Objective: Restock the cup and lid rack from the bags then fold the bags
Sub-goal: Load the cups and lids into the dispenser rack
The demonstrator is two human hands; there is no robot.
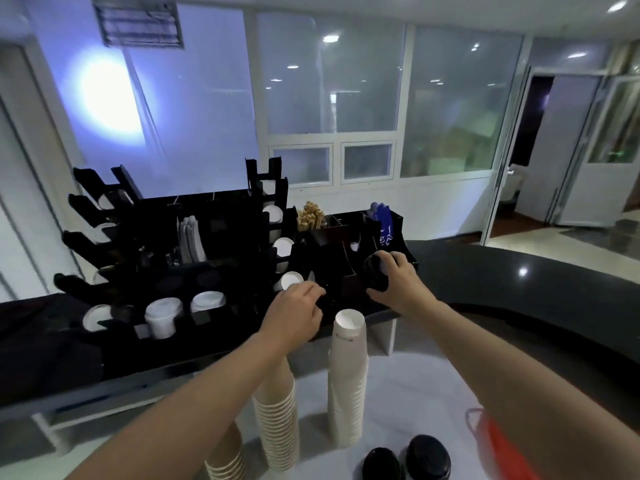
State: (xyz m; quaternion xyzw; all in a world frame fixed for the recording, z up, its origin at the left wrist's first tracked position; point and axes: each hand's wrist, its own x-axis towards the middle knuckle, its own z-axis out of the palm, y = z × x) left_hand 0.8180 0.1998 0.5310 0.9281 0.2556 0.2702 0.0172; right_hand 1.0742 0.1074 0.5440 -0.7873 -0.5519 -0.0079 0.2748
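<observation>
Gripping a stack of black lids [376, 274], the right hand [398, 284] curls its fingers and thumb around them over the right part of the black rack [221, 237], just above a slanted compartment there. The left hand [298, 311] reaches to the rack's near edge beside it, fingers bent down over something dark; whether it holds anything cannot be told. Near the person, on a pale surface, stand three upside-down stacks of paper cups: a tall white stack [348, 382] in the middle, a cream ribbed stack [277, 420] to its left partly hidden by the left forearm, and a shorter one [227, 459] at the near left. Two more piles of black lids [408, 460] sit at the near edge, right of the cups, and a red bag [498, 445] lies at the near right. Inside the rack, white cups [162, 317] and white lids [282, 245] fill several slots, wooden stirrers [309, 215] stand at its far side, and blue packets [382, 223] lean in the far right corner.
</observation>
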